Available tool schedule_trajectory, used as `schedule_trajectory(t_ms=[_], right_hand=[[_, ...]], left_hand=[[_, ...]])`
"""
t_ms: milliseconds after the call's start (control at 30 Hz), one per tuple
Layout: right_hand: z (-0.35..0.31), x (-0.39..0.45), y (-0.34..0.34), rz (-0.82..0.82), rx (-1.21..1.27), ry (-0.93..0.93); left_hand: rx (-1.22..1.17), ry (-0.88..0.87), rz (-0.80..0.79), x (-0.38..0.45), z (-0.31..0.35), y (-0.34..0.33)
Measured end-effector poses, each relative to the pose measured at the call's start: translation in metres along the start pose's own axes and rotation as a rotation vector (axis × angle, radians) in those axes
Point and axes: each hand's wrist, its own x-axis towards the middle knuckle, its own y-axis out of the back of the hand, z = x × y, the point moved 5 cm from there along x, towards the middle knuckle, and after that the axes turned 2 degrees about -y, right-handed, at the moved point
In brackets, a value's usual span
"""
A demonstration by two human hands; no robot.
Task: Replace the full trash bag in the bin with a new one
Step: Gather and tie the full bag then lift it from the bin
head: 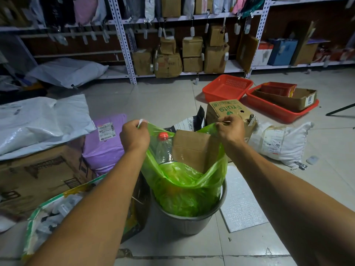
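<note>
I'm gripping the green trash bag (pixel 184 181) by its top edge — my left hand (pixel 134 137) is pinching the left side, my right hand (pixel 229 129) the right. The bag is sitting partly inside the grey bin (pixel 189 223) on the tiled floor (pixel 163 100), mouth pulled open — a cardboard box (pixel 194 148) and a red-capped bottle (pixel 164 148) are sticking out.

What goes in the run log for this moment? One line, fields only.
stage: lifting full bag | left hand: grips bag edge | right hand: grips bag edge | green trash bag: partly in grey bin
</note>
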Motion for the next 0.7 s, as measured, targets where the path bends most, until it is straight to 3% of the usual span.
schedule_trajectory(t_ms=[133,267,467,700], right_hand=[[-0.001,0.002,0.001,0.028,0.189,-0.01],[0.003,0.002,0.002,0.079,0.22,0.005],[0.006,-0.003,0.016,0.141,0.037,-0.01],[0.013,-0.014,0.028,0.008,-0.284,0.028]], left_hand=[[-0.23,0.049,-0.013,0.009,0.004,0.0],[-0.452,0.109,-0.045,0.009,0.014,-0.004],[-0.519,0.086,0.02,0.016,0.013,0.007],[-0.467,0.072,-0.004,0.009,0.008,0.019]])
